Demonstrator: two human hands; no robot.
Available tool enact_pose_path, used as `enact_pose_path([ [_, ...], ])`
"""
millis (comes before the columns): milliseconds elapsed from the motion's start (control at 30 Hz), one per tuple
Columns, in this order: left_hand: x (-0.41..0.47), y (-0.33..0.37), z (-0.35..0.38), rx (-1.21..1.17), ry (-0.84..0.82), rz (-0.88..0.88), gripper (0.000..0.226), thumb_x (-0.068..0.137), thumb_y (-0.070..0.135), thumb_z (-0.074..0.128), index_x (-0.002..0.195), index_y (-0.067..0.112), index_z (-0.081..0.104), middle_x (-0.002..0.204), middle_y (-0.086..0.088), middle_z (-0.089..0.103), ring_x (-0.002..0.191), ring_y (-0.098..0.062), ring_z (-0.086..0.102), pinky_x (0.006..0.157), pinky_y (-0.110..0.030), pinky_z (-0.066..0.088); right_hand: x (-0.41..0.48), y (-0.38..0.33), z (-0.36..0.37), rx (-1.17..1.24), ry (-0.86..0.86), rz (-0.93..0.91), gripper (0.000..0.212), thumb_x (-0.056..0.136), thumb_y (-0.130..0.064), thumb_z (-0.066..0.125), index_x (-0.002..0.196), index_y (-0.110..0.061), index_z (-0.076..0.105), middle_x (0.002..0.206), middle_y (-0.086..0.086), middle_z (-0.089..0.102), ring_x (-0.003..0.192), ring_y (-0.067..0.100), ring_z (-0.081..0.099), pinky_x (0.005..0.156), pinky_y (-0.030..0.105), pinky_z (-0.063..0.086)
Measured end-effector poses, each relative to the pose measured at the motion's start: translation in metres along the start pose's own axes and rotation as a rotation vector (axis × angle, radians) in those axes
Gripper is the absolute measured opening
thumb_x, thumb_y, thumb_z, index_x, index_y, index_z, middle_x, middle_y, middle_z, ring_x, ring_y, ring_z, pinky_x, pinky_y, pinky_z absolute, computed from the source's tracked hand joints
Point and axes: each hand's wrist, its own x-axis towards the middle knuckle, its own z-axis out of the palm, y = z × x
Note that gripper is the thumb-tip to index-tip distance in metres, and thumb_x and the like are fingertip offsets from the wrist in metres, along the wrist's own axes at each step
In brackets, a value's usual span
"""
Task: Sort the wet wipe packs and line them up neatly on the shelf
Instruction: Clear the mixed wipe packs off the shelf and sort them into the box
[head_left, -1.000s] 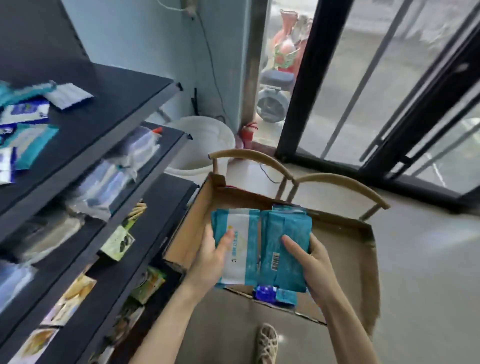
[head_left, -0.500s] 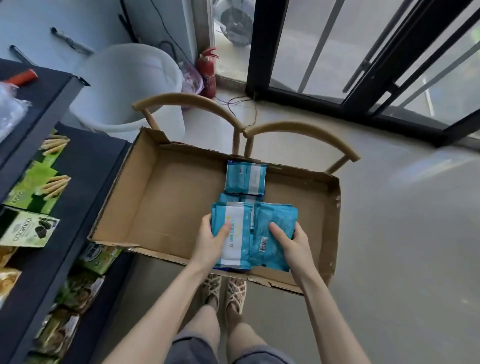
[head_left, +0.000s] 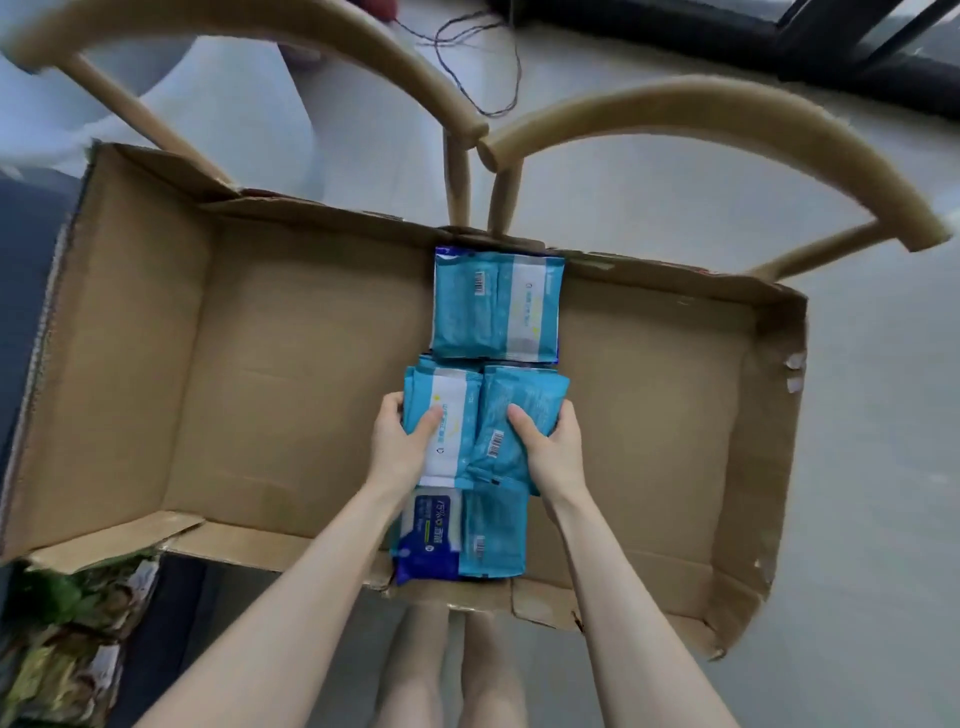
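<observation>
Two hands reach down into an open cardboard box (head_left: 130, 338), each gripping a teal wet wipe pack. We see the left hand (head_left: 400, 447) holding the left pack (head_left: 449, 415), whose white label faces up. Its thumb lies across the front, and its fingers curl round the pack's left edge. The right hand (head_left: 553, 454) holds the right pack (head_left: 522, 400) in the same way, thumb on top and fingers wrapped round the right edge. A barcode shows near this pack's lower end. The two held packs touch side by side at the middle of the box. We cannot tell whether they rest on the box floor or are lifted off it.

Beyond them, the far packs (head_left: 496, 306) lie flat as a pair against the far wall. Nearer the body, the near packs (head_left: 493, 535) lie against the near wall, partly covered by the held ones. One of these is darker blue. Together the packs form a single column across the box.

The box sits in front of two curved chairs (head_left: 727, 114). A thin cable (head_left: 483, 67) loops on the floor behind them. At left is the dark shelf (head_left: 26, 312), with snack bags (head_left: 67, 649) lower down. Bare legs (head_left: 452, 670) show below the box.
</observation>
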Motion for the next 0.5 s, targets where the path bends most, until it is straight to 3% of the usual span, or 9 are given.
enact_pose_path([
  [100,0.033,-0.019,0.01,0.031,-0.025,0.034,0.018,0.094,0.019,0.057,0.111,0.018,0.05,0.1,0.011,0.058,0.088,0.0,0.058,0.07,-0.011,0.047,0.036,0.019,0.013,-0.106,0.027,-0.054,0.025,0.086,-0.027,0.069,0.101,-0.022,0.051,0.112,0.004,0.06,0.099,0.013,0.062,0.091,0.042,0.051],
  [167,0.045,-0.035,0.014,0.167,0.003,0.08,0.022,0.095,0.028,0.055,0.115,0.02,0.05,0.11,0.009,0.046,0.099,-0.003,0.05,0.085,-0.009,0.04,0.047,0.028,0.018,-0.302,0.094,-0.1,0.035,0.087,-0.034,0.066,0.112,-0.019,0.048,0.117,0.001,0.046,0.098,0.004,0.052,0.095,0.027,0.038],
  [233,0.052,-0.053,0.017,0.323,0.042,0.118,0.043,0.093,0.045,0.05,0.126,0.017,0.047,0.123,0.002,0.038,0.113,-0.008,0.036,0.103,-0.025,0.031,0.053,0.038,0.022,-0.528,0.219,-0.151,0.056,0.089,-0.04,0.062,0.133,-0.015,0.039,0.126,0.002,0.035,0.112,0.014,0.04,0.098,0.029,0.023],
  [300,0.053,-0.064,0.018,0.316,0.002,0.146,0.065,0.088,0.059,0.038,0.139,0.019,0.037,0.135,0.003,0.039,0.124,-0.006,0.031,0.109,-0.034,0.026,0.051,0.045,0.025,-0.616,0.268,-0.198,0.068,0.09,-0.044,0.058,0.144,-0.016,0.028,0.14,0.004,0.031,0.128,0.019,0.028,0.103,0.036,0.017],
  [400,0.054,-0.072,0.021,0.195,-0.095,0.159,0.062,0.089,0.059,0.035,0.142,0.026,0.031,0.136,0.009,0.046,0.128,-0.008,0.039,0.11,-0.038,0.032,0.051,0.056,0.025,-0.608,0.182,-0.207,0.073,0.093,-0.046,0.051,0.15,-0.018,0.015,0.151,0.001,0.03,0.137,0.018,0.025,0.109,0.036,0.016],
  [500,0.055,-0.069,0.021,0.249,-0.112,0.195,0.062,0.091,0.057,0.034,0.143,0.024,0.03,0.135,0.01,0.044,0.127,-0.006,0.039,0.108,-0.031,0.031,0.053,0.055,0.018,-0.626,0.142,-0.237,0.075,0.093,-0.047,0.05,0.151,-0.015,0.015,0.15,0.002,0.033,0.137,0.02,0.031,0.113,0.041,0.024],
])
